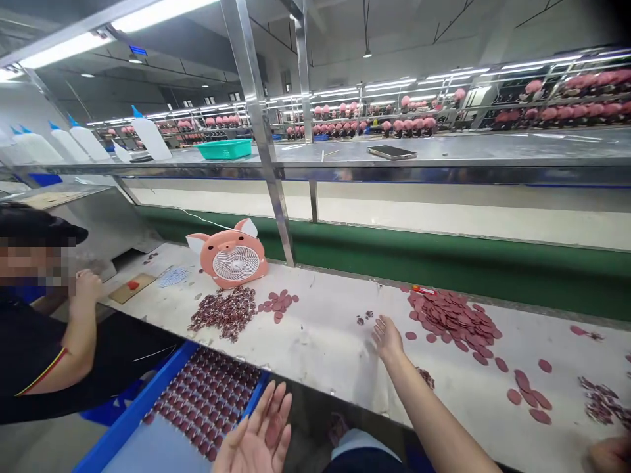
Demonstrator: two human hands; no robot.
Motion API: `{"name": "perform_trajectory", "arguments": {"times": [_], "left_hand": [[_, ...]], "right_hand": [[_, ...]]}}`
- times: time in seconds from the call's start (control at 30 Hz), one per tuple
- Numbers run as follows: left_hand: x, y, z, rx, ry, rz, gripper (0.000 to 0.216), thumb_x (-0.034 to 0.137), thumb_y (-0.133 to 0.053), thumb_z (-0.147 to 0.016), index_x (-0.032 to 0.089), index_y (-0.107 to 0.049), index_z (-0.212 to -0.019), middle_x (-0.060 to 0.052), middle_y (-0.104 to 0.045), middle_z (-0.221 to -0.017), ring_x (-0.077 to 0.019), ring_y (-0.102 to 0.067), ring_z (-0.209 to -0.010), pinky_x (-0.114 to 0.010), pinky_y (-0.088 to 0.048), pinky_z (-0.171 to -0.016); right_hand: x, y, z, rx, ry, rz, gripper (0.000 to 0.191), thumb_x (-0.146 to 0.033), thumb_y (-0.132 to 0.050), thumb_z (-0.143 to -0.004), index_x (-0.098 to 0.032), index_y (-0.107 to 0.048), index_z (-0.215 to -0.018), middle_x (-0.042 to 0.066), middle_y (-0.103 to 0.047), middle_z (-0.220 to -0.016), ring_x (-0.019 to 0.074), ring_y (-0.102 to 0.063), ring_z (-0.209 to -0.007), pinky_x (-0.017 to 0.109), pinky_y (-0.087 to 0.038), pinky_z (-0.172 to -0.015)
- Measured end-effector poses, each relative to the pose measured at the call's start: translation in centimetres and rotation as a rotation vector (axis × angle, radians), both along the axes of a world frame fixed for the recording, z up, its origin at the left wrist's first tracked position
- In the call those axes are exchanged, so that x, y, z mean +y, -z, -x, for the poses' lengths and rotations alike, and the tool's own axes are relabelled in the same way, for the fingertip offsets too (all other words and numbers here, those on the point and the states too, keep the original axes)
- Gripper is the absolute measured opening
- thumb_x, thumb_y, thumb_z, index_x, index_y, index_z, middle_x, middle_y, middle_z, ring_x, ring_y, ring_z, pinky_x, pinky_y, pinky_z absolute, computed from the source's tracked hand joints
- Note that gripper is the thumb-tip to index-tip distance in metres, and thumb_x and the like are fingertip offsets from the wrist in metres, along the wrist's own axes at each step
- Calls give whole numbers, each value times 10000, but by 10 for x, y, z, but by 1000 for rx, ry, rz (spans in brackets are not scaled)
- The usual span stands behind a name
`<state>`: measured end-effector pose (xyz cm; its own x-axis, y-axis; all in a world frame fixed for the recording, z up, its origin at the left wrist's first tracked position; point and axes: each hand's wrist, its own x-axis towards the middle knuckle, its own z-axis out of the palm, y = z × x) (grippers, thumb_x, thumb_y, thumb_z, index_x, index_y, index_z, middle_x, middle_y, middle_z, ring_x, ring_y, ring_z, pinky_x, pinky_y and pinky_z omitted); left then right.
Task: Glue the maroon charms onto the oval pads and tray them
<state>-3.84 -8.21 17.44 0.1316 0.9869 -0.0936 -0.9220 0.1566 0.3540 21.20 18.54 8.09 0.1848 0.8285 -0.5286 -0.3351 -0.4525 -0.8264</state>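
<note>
My right hand (387, 338) reaches forward over the white worktable (320, 341), palm down and fingers spread, holding nothing. It is just right of a few small dark pieces (365, 319) and left of a big pile of dark red discs (456, 318). My left hand (261, 437) hovers low at the table's front edge, palm up and fingers stretched out; what looks like one red disc lies flat on the palm. Left of it sits a blue tray (123, 427) filled with rows of small red-and-white pieces.
A pink pig-shaped fan (229, 257) stands by a heap of small pieces (224, 313) and several discs (279, 303). A co-worker in black (44, 355) sits at left. Another hand (611, 453) shows bottom right. Behind run a green belt (444, 263) and a shelf with a phone (392, 152), teal basket (224, 149) and bottles (148, 135).
</note>
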Motion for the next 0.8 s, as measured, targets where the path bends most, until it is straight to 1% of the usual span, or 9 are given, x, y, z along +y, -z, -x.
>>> {"name": "perform_trajectory", "arguments": {"times": [0.1,0.17,0.27,0.33,0.4,0.47,0.53,0.63,0.8], "left_hand": [[23,-19,-11,-48,32,-134,578,394,-159,-1002,157,-442,-1447,-31,-286,-1557,-192,-316,-1440,-358,-285,-1174],[34,-33,-19,-45,9,-162,606,424,-151,-997,136,-428,-1453,-49,-263,-1566,-196,-280,-1452,-362,-256,-1183],[44,-51,-30,-16,-28,-147,598,396,-160,-993,132,-442,-1449,-63,-287,-1569,-203,-274,-1456,-368,-257,-1182],[49,-59,-35,-7,-66,-117,573,331,-174,-986,130,-454,-1444,-71,-320,-1564,-205,-310,-1445,-369,-275,-1176],[52,-65,-40,-4,-118,-93,561,279,-200,-969,115,-476,-1429,-89,-368,-1548,-205,-368,-1421,-373,-295,-1168],[54,-68,-44,4,-170,-72,550,253,-233,-954,98,-503,-1407,-110,-428,-1519,-205,-425,-1390,-369,-328,-1151],[56,-69,-48,16,-222,-28,535,229,-259,-945,91,-537,-1380,-125,-480,-1487,-205,-480,-1352,-351,-371,-1124],[58,-70,-53,25,-315,80,488,197,-331,-931,98,-594,-1330,-133,-546,-1441,-210,-535,-1304,-342,-402,-1106],[64,-69,-61,67,-490,254,415,43,-494,-851,139,-685,-1208,-113,-690,-1275,-178,-624,-1190,-294,-465,-1049]], "right_hand": [[-37,1,10,-48,-162,-91,306,-362,-592,-967,-156,-580,-1193,77,-621,-1138,198,-642,-928,383,-569,-784],[-66,-7,25,-73,-336,-196,263,-362,-593,-968,-144,-605,-1113,51,-642,-1022,162,-644,-816,332,-569,-706],[-101,-39,47,-92,-604,-477,248,-379,-590,-969,-135,-625,-991,7,-637,-848,126,-621,-684,289,-551,-635],[-113,-66,56,-114,-707,-717,248,-382,-581,-972,-140,-630,-991,2,-635,-825,135,-626,-706,309,-550,-670],[-115,-92,59,-131,-742,-978,198,-349,-607,-945,-158,-640,-988,10,-644,-841,151,-625,-748,324,-539,-697],[-112,-110,62,-141,-759,-1202,136,-274,-670,-868,-203,-659,-983,13,-662,-833,158,-613,-729,313,-525,-673],[-108,-122,65,-167,-773,-1340,249,-181,-707,-794,-251,-658,-1028,13,-672,-823,163,-598,-699,300,-509,-640],[-105,-129,73,-240,-799,-1377,419,-128,-716,-773,-265,-583,-1145,14,-653,-836,165,-574,-691,287,-494,-625],[-105,-133,81,-306,-924,-1285,362,-112,-670,-815,-261,-555,-1125,8,-625,-874,153,-558,-724,266,-490,-655]]}}
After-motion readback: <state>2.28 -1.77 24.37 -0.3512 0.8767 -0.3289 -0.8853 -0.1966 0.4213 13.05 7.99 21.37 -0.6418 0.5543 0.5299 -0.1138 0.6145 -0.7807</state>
